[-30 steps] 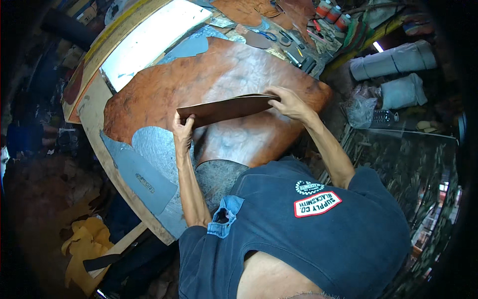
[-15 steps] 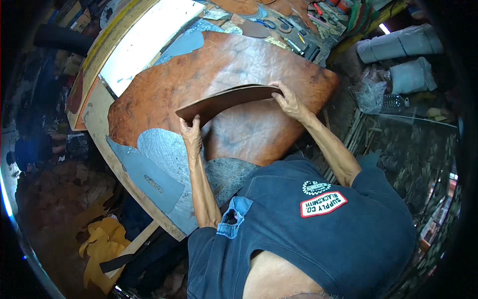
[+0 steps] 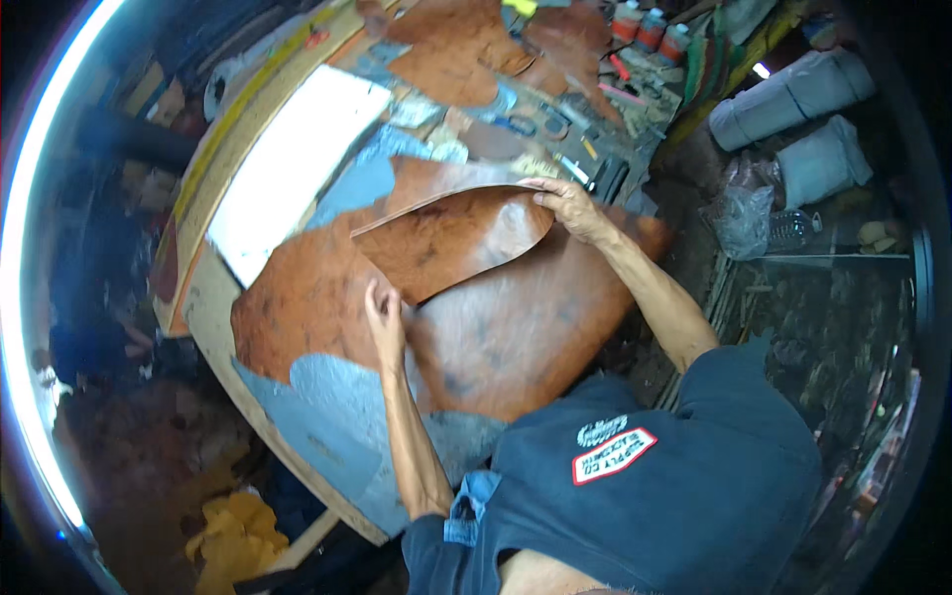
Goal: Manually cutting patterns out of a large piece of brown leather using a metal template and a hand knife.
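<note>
A curved, glossy brown leather piece (image 3: 451,238) with dark blotches is held up, tilted, over a larger brown leather hide (image 3: 516,342) spread on the table. At its right end, my right hand (image 3: 573,210) pinches the edge, thumb on the near side. My left hand (image 3: 387,319) is beside the piece's lower left edge, its fingers curved and apart; whether a fingertip touches the leather I cannot tell. The raised piece covers part of the hide behind it.
Grey-blue leather pieces (image 3: 342,407) lie under the hide along the wooden table edge (image 3: 297,466). A white board (image 3: 297,164) rests at the upper left. Tools and scraps, including a dark tool (image 3: 608,180), lie beyond the hide. Red-and-blue bottles (image 3: 650,32) stand farther back. Wrapped rolls (image 3: 793,99) are at the right.
The leather piece has turned, so its glossy brown face shows instead of its dark side. My left hand has loosened from its left end and opened; my right hand still grips it. The view has shifted.
</note>
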Demonstrator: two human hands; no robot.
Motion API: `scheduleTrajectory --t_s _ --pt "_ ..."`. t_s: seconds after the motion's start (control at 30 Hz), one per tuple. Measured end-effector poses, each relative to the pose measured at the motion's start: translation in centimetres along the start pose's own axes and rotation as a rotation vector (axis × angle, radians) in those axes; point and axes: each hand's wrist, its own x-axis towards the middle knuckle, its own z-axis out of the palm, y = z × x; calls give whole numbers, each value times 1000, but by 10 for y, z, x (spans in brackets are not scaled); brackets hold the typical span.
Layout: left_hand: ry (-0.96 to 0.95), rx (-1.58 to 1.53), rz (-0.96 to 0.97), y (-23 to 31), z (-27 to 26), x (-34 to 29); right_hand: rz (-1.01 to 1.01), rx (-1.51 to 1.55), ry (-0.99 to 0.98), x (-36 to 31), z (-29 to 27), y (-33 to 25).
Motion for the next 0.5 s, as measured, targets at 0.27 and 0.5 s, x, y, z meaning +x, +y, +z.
scheduleTrajectory --t_s 0.27,0.5 --pt "78 1030 396 -11 54 -42 -231 590 192 149 -95 -26" --pt "93 1036 350 -13 55 -40 -233 749 426 271 -137 -23"
